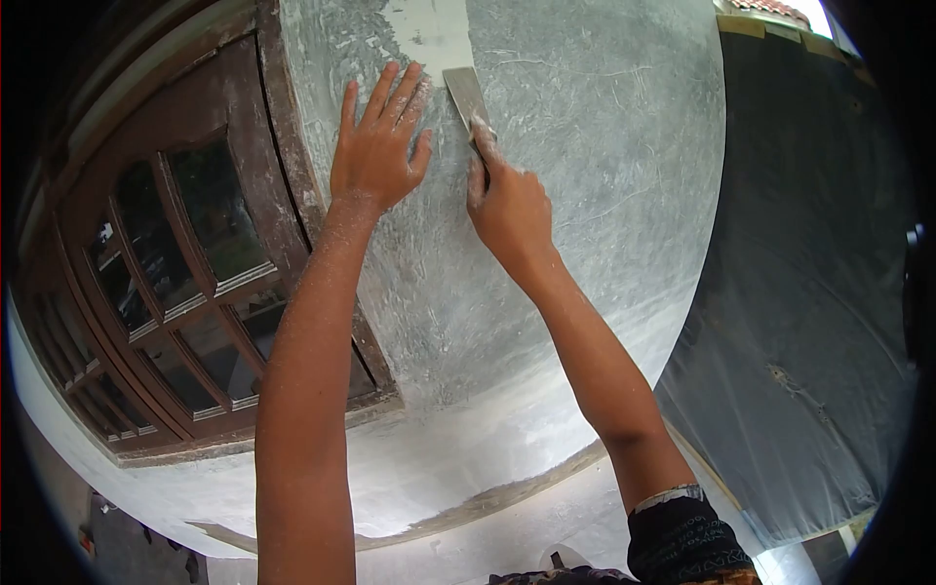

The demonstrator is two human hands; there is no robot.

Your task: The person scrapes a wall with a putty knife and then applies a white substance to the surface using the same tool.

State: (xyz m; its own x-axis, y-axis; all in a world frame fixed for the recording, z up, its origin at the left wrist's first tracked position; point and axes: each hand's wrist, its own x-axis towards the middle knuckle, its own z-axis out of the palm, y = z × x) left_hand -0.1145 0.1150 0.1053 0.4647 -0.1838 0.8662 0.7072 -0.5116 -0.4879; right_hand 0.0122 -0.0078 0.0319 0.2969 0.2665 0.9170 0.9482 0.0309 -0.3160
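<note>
My right hand (511,207) is closed around the handle of a putty knife (467,95), its forefinger stretched along toward the blade. The flat metal blade points up, its tip at the lower edge of a pale, cream-white patch (429,37) on the grey wall (595,146). To the left, my left hand (378,146) is spread with fingers apart against the wall, just below and beside the patch. White dust or paste coats its fingers and wrist. The knife's handle is mostly hidden in my right hand.
A brown wooden window (185,312) with several glass panes stands close on the left. Dark sheeting (799,292) hangs at the right beyond the wall's edge. Below, the wall's lower part is whiter, above a pale floor (526,526).
</note>
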